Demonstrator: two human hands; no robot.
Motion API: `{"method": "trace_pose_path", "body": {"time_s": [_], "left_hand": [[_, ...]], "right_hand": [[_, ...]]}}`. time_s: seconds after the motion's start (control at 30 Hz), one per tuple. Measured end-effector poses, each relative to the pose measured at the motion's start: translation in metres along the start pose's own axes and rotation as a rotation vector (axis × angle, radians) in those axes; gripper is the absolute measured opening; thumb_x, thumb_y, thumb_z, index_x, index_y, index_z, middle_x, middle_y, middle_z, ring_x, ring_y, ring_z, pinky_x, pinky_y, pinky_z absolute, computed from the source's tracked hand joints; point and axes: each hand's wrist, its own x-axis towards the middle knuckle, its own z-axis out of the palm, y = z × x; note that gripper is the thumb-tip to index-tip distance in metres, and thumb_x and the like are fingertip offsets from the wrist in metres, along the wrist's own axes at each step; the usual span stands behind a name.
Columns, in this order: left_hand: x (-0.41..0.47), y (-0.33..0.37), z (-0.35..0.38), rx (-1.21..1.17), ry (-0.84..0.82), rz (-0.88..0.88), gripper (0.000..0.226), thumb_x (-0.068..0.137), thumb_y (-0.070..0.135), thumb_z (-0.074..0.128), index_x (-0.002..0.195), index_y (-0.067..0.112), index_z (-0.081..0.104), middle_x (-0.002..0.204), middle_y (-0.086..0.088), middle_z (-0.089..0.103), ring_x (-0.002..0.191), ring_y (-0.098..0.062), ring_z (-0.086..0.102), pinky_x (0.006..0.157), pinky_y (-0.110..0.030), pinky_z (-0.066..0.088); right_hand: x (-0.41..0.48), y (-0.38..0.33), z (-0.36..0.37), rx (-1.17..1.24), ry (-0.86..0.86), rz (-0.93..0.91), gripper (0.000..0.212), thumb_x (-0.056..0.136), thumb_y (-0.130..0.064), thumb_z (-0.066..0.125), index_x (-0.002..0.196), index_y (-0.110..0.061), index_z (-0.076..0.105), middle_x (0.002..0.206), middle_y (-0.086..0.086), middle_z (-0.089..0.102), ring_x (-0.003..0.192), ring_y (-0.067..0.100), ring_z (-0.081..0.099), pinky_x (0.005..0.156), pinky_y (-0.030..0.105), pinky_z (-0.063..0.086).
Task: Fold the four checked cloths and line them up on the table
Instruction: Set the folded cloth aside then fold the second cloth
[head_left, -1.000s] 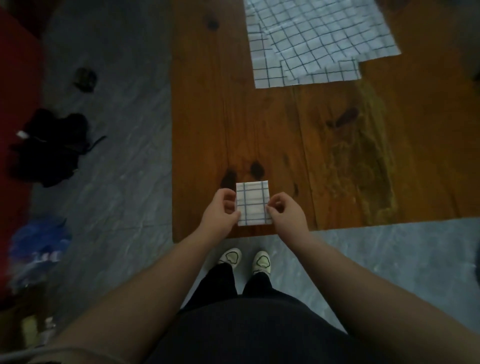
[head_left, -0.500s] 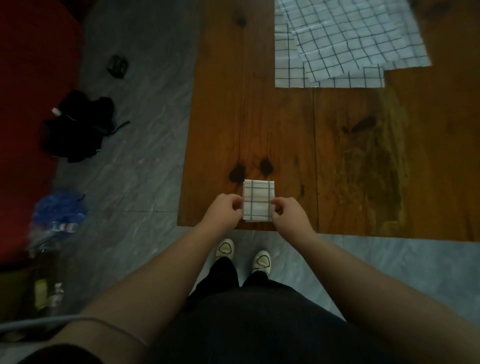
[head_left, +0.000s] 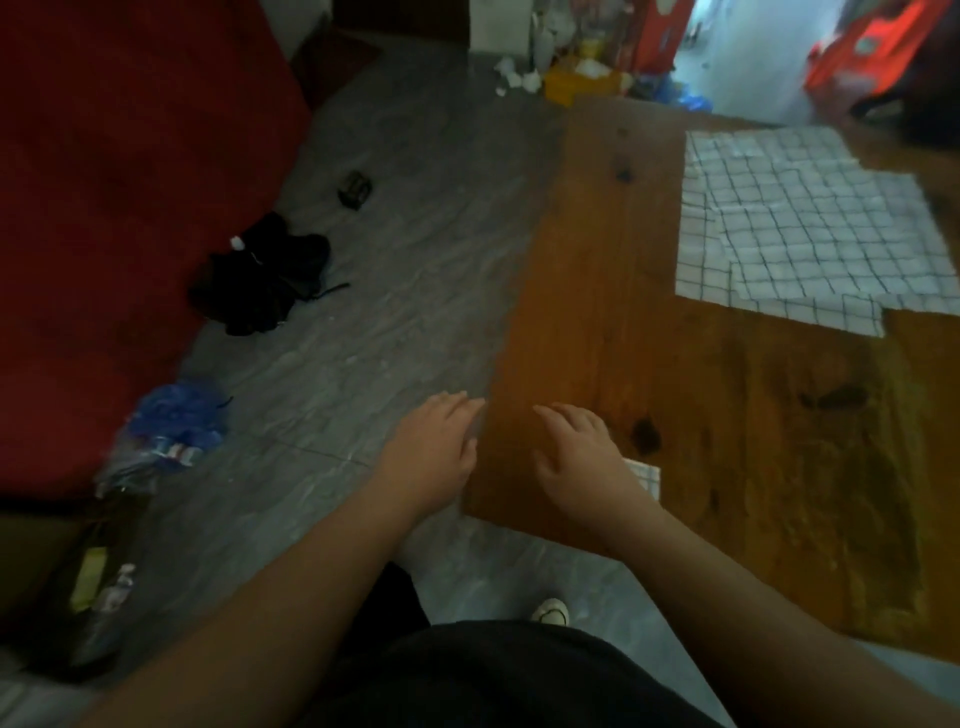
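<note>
left hand (head_left: 436, 447): flat, empty, at left edge of desk (head_left: 727, 415)
right hand (head_left: 576, 452): spread, empty, over desk
folded cloth (head_left: 647, 475): beside right wrist, partly hidden
unfolded cloths (head_left: 800, 223): overlapping, far right

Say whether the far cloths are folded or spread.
Spread: the cloths lie flat and overlapping on the table, with wide checked faces showing.
</note>
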Motion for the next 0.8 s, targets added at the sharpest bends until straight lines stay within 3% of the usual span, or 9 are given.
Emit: {"method": "trace_pose_path", "body": {"time_s": [0.27,0.47,0.6,0.8], "left_hand": [[-0.002,-0.189,-0.095,0.052,0.046,-0.120,0.063,0.104,0.040,0.043,0.160,0.024,0.018,0.168,-0.004,0.016,0.155,-0.024,0.010,0.124,-0.040,0.012],[0.011,-0.306,-0.164,0.075,0.076,-0.186,0.063,0.104,0.041,0.041,0.160,0.023,0.019,0.168,-0.005,0.017,0.154,-0.025,0.013,0.124,-0.041,0.014],[0.034,-0.340,-0.188,0.039,0.090,-0.193,0.064,0.104,0.043,0.042,0.160,0.023,0.019,0.168,-0.004,0.017,0.154,-0.024,0.012,0.124,-0.040,0.015],[0.103,-0.357,-0.209,0.055,0.070,-0.143,0.063,0.103,0.044,0.042,0.159,0.025,0.021,0.167,-0.002,0.019,0.154,-0.024,0.013,0.125,-0.039,0.015]], "right_hand": [[0.111,-0.173,0.028,-0.130,0.025,-0.143,0.064,0.102,-0.039,0.048,0.159,-0.023,0.023,0.163,0.004,0.026,0.152,0.026,0.015,0.123,0.040,0.019],[0.192,-0.284,0.049,-0.144,0.027,-0.191,0.063,0.101,-0.036,0.049,0.157,-0.017,0.028,0.163,0.009,0.028,0.151,0.029,0.018,0.123,0.038,0.017],[0.230,-0.316,0.040,-0.138,0.062,-0.201,0.062,0.099,-0.034,0.053,0.154,-0.014,0.035,0.160,0.012,0.034,0.150,0.032,0.023,0.123,0.042,0.021],[0.289,-0.310,0.012,-0.139,0.118,-0.140,0.061,0.099,-0.038,0.051,0.155,-0.018,0.034,0.161,0.009,0.033,0.150,0.030,0.022,0.122,0.045,0.026]]}}
